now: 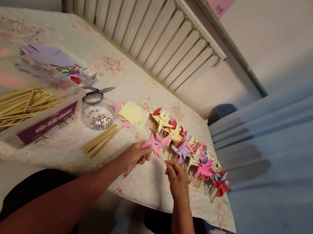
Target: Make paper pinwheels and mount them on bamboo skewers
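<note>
Between my hands is a pink paper pinwheel (156,143) with a shiny pin at its centre. My left hand (136,156) pinches the pinwheel at its lower left blade. The thin wooden stick (162,158) slants down to the right from the blades, and the fingers of my right hand (176,178) are closed on it. Just beyond and to the right lie several finished pinwheels in rows, among them a yellow one (162,120), a purple one (181,151) and a red one (221,185).
Cut paper squares (131,114) lie beside a clear round dish (97,118) of metal pins. Loose sticks (99,138) rest in front. Leftward are scissors (96,95), small boxes (88,75), purple paper (46,54) and a plastic bin (67,99) of sticks. A radiator (147,24) stands behind; a blue curtain (286,161) hangs right.
</note>
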Motion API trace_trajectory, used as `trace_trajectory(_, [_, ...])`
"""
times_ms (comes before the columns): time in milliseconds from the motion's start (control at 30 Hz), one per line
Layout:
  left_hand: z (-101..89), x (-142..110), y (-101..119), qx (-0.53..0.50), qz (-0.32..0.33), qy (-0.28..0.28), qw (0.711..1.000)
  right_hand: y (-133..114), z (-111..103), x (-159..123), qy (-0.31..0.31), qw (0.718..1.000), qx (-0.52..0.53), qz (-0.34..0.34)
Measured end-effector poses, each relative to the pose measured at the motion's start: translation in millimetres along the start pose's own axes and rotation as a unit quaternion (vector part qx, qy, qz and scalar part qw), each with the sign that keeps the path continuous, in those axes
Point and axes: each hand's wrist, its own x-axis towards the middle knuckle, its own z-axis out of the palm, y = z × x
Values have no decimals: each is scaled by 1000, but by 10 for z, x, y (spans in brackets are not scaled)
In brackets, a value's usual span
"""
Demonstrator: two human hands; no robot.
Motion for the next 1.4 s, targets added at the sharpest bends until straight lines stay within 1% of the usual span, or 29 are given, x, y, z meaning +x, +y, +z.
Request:
trace_trajectory(267, [-2,14,2,9,4,0,1000,-38,10,-15,-16,1000,-9,-10])
trace_trajectory(533, [-16,15,1,1,1,4,1000,93,-27,-54,-26,999,38,22])
trace_trajectory(667, [-29,3,42,-6,-3,-2,1000,152,-115,-78,-25,998,50,33])
trace_trajectory(800, [-32,-11,108,-4,-14,-8,1000,228,-241,-113,-4,995,83,55])
trace_trajectory(900, [-31,-29,169,3,-20,-17,1000,273,-353,-124,13,991,112,68])
trace_trajectory(967, [-40,-38,208,15,-29,-28,999,274,-457,-101,22,991,115,65])
trace_trajectory(1067, [-70,-45,253,39,-39,-30,998,219,-665,1,19,996,78,37])
trace_trajectory(1200, [-107,-46,288,65,-38,-29,997,54,-940,230,20,999,-30,-40])
trace_trajectory(1300, [-111,-48,301,78,-50,-38,995,-94,-1046,408,16,987,-111,-119])
trace_trajectory(1400, [-102,-50,302,88,-53,-47,994,-213,-1068,560,6,970,-153,-187])
